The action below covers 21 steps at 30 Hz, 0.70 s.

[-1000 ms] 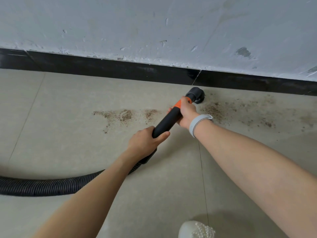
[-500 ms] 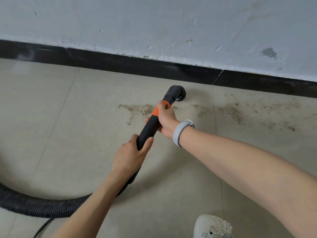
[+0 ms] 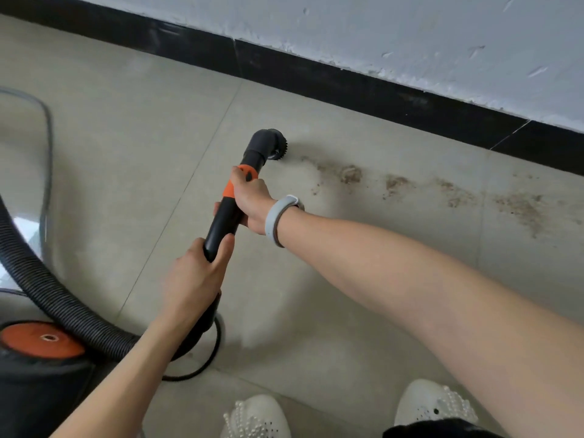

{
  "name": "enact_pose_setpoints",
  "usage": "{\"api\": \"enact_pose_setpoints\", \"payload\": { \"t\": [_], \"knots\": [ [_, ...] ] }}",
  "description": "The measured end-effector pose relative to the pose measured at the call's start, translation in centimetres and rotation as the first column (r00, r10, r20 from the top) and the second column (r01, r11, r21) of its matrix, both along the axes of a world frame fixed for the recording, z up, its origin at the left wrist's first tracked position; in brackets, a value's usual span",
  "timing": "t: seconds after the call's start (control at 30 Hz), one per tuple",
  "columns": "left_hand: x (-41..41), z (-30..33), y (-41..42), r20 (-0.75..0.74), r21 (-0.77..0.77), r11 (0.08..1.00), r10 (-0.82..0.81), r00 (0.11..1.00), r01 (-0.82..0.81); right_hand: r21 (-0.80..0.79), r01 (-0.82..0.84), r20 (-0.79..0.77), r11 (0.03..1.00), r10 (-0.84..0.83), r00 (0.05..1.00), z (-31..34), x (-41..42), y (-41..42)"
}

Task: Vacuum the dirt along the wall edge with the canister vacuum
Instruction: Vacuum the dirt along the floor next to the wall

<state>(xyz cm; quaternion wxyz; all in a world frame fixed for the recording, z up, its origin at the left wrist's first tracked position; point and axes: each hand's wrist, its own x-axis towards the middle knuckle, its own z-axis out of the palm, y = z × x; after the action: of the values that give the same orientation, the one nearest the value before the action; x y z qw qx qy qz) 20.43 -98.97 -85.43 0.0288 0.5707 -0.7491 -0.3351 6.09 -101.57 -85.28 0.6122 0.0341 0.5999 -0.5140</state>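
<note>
Two-handed grip, dirt [image 3: 395, 184] on tiled floor [image 3: 347, 327]

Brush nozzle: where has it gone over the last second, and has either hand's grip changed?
The brush nozzle swept left along the dirt trail, clearing the left-hand patches. Left hand and right hand kept gripping the wand. The canister came into view.

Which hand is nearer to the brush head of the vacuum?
The right. The right hand grips the wand just below the brush head, by the orange collar. The left hand holds the wand's lower end, near the hose.
</note>
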Motion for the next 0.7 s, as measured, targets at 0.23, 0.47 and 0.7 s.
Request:
{"api": "enact_pose_setpoints", "payload": {
  "t": [0.23, 0.47, 0.7],
  "knots": [
    [-1.1, -0.2, 0.7, 0.067, 0.037, 0.996, -0.082, 0.994, 0.079, 0.047, 0.096, 0.033, 0.994, -0.097, 0.995, -1.1, -1.3, 2.2],
    [-3.5, -0.9, 2.3, 0.021, 0.12, 0.971, -0.21, 0.978, 0.206, 0.11, 0.197, -0.039, 0.974, -0.194, 0.98, -1.8, -3.8, 5.4],
    [-5.3, -0.8, 3.4, 0.049, 0.132, 0.942, -0.317, 0.947, 0.309, 0.112, 0.299, 0.017, 0.948, -0.302, 0.953, -1.3, -5.7, 8.3]
  ]
}}
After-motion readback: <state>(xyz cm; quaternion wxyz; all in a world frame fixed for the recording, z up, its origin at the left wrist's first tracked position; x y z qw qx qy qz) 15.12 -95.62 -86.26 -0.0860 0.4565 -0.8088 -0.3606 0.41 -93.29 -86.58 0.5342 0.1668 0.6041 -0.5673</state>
